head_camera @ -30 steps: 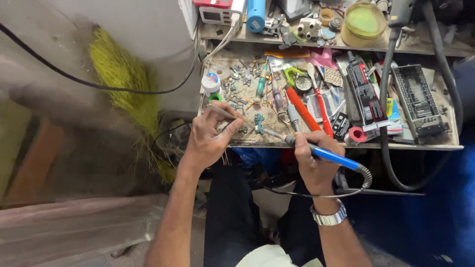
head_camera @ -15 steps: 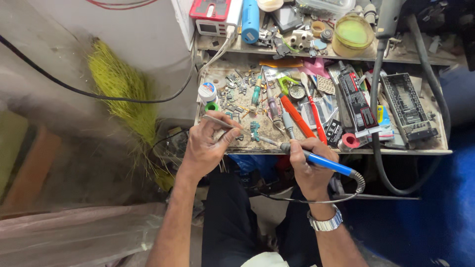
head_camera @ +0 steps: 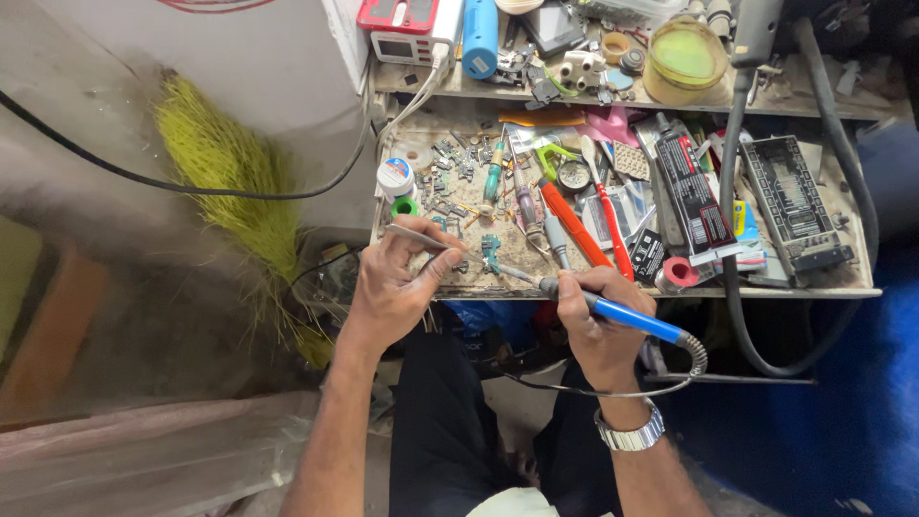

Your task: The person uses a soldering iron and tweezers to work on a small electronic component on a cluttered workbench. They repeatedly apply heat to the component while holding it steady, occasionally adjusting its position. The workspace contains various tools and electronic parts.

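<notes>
1. Off the counter's (head_camera: 450, 187) left edge a yellow broom (head_camera: 225, 182) leans against the wall.
2. Your left hand (head_camera: 392, 287) sits at the counter's front-left corner, its grip pinching slim metal tweezers (head_camera: 431, 241) whose tips point right.
3. Near the front edge lies a small teal part (head_camera: 491, 251), seemingly just at the tweezer tips.
4. Your right hand (head_camera: 593, 321) is at the front edge, its grip closed around a blue-handled soldering iron (head_camera: 613, 314), tip aimed left toward that part.
</notes>
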